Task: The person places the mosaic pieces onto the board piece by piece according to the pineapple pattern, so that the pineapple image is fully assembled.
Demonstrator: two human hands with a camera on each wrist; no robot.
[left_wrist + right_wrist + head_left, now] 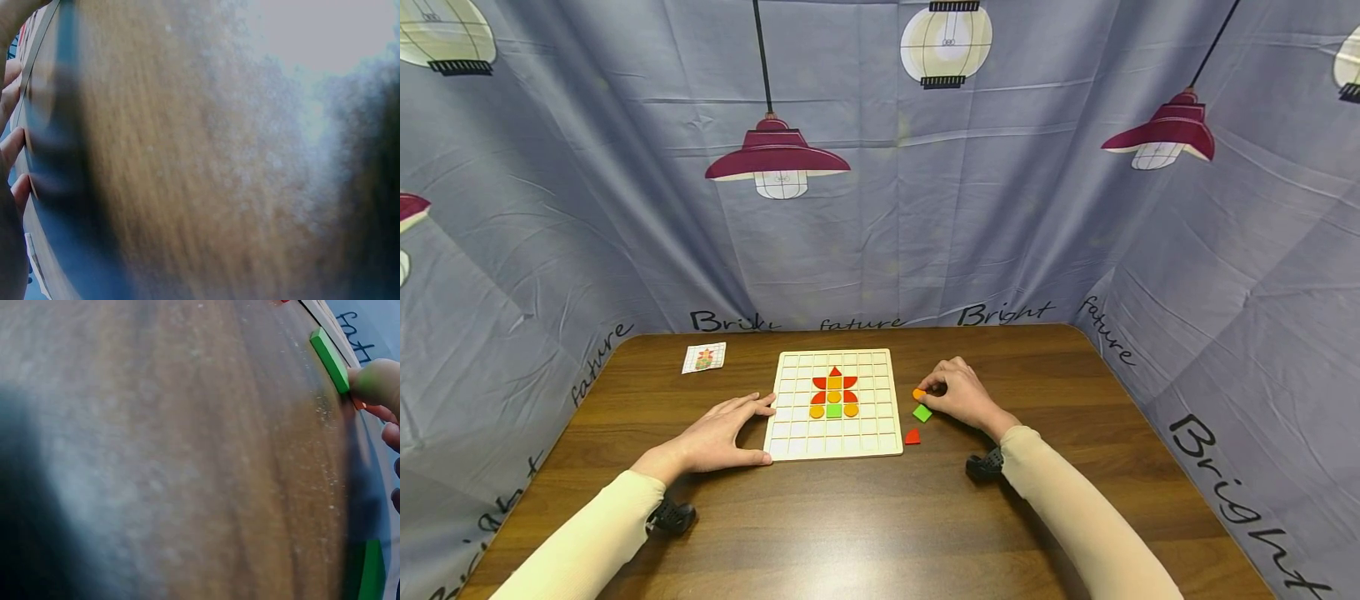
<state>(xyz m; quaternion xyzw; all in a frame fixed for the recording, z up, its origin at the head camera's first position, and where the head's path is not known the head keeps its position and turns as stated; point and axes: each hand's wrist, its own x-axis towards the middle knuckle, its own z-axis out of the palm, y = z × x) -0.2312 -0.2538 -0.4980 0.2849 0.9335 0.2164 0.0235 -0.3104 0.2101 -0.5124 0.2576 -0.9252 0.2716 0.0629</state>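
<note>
A white gridded board (801, 433) lies mid-table, bearing a figure of red, orange and green flat pieces with a red triangle (835, 372) on top and a green square (833, 411) at the bottom. My left hand (718, 435) is spread at the board's left edge, thumb and fingertips touching it. To the board's right, my right hand (961, 395) pinches an orange round piece (918, 394) between thumb and finger, low at the table. Just nearer lie a loose green square piece (922, 413) and a red quarter-round piece (912, 437). The right wrist view shows the green piece (329, 359) beside the thumb.
A small card (703, 357) with a printed coloured figure on a grid lies at the back left. Another green piece (373, 572) shows low in the right wrist view. Blue-grey printed curtains (880, 250) stand behind and beside the brown wooden table (850, 525).
</note>
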